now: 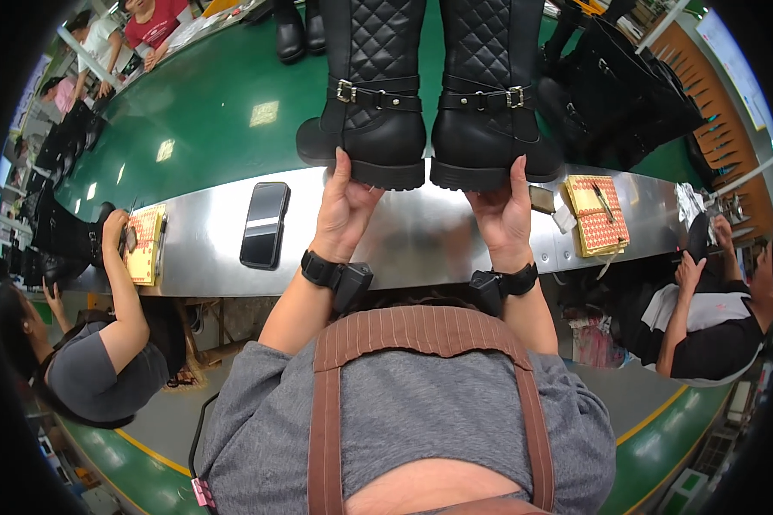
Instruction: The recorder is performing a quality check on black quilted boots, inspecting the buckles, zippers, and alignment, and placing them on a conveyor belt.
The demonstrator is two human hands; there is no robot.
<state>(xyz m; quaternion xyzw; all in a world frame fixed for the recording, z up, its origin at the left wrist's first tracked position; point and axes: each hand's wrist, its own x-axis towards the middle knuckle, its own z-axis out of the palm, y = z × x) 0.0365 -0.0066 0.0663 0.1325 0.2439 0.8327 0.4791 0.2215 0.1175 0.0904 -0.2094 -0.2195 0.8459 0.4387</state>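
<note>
Two tall black boots with quilted shafts and buckled ankle straps stand side by side in front of me, their toes pointing outward. My left hand (345, 213) grips the left boot (374, 129) under its sole, thumb up against the side of the foot. In the same way my right hand (505, 215) holds the right boot (485, 129), its thumb on the lower edge and fingers hidden beneath. The two heels are close together, a narrow gap between them. Each wrist wears a black strap with a small dark box.
A black phone (265, 225) lies on the metal bench edge (206, 249). Patterned card stacks (599, 219) rest at both sides. More black boots (623, 94) lie on the green tabletop (206, 154). Co-workers sit left (103, 360) and right (696, 318); others are across the table.
</note>
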